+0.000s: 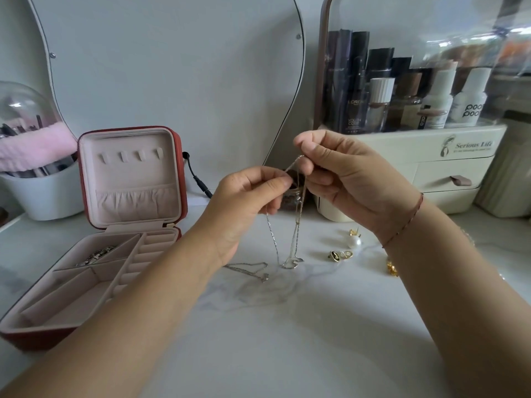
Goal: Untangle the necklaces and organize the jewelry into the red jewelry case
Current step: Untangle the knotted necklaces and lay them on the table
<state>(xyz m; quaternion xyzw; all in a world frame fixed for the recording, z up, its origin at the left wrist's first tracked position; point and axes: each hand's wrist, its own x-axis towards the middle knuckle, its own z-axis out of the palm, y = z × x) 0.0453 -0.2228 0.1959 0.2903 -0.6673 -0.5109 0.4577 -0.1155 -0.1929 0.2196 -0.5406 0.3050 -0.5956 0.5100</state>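
I am watching a thin silver necklace [296, 225] hanging in long loops between both hands above the white marble table [287, 326], its long axis running nearly straight down, with its lowest bend and a small pendant touching the tabletop. My left hand [244, 202] is pinching the chain between thumb and forefinger, the other fingers curled in, and my right hand [344, 179] is closing its thumb and fingertips on the same chain a little higher, so the short stretch between the two pinches is slanting up to the right. A second silver chain [247, 268] is lying loose on the table just under my left wrist. To the right, near my right wrist, I am seeing a pearl earring [354, 241], two small gold studs [340, 255] and a gold piece [392, 268] partly hidden by my forearm. The red jewelry case [94, 282] is standing open at the left, lid upright, with a silvery band [96, 255] resting in one back compartment. Behind the right hand a cream drawer organizer [431, 168] is reading "Serious Life", and the bottles above it are showing "L'OREAL", "YOUTH CODE" and "poo poo". A white cup of makeup brushes [40, 185] is sitting at the far left.
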